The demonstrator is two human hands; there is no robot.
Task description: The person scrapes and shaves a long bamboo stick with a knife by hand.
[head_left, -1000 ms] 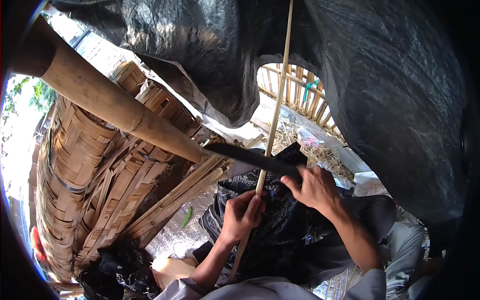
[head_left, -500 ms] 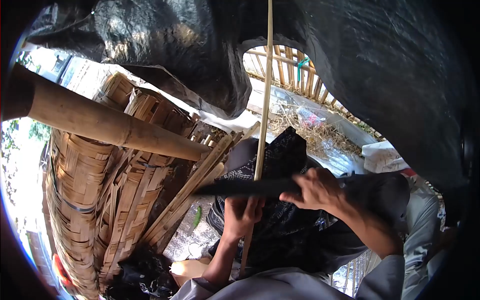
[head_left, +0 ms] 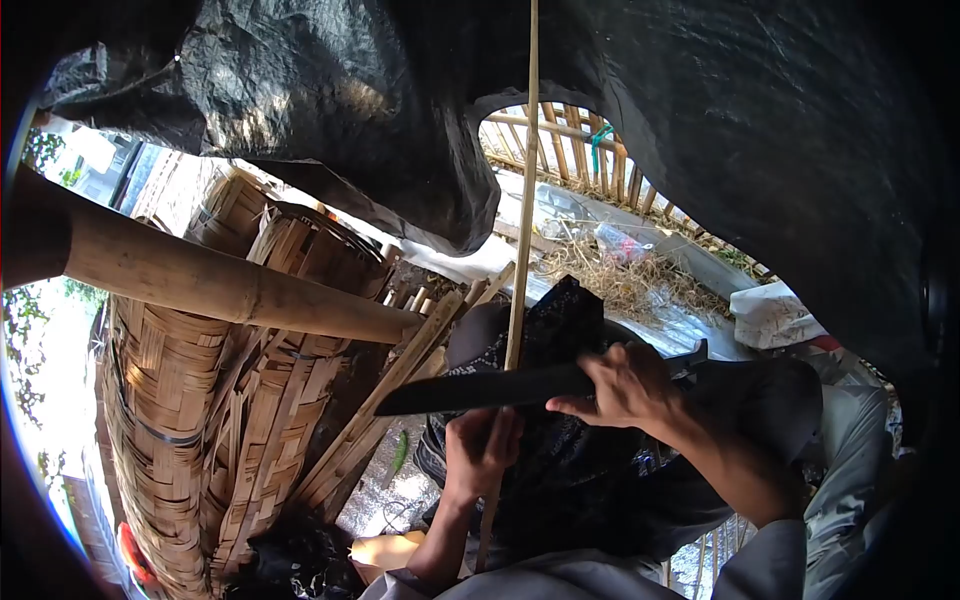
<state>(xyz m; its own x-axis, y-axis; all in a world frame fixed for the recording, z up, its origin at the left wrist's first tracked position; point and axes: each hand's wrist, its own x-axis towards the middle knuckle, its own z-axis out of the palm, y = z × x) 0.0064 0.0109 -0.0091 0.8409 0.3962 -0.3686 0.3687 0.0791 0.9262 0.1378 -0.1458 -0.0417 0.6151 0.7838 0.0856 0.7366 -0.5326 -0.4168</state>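
A long, thin bamboo strip [head_left: 524,230] runs from the top of the view down over my lap. My left hand [head_left: 482,450] is closed around its lower part, just below the blade. A large dark machete [head_left: 470,388] lies across the strip, its tip pointing left. My right hand [head_left: 628,388] grips the machete near its handle, whose end shows beyond the hand. Dark patterned cloth [head_left: 565,320] covers my lap behind the strip and blade. Exactly how the edge meets the strip is hard to make out.
Rolled woven bamboo panels [head_left: 165,380] stand at left, with a thick bamboo pole [head_left: 240,290] crossing before them. Split bamboo pieces [head_left: 400,380] lean beside my lap. Black plastic sheeting [head_left: 770,150] hangs overhead. Dry straw [head_left: 670,275] lies beyond, near a bamboo fence [head_left: 590,160].
The whole view has shifted, so the surroundings sit lower in the picture. The machete, blurred before, now looks sharper and slightly further left. Both hands keep their hold.
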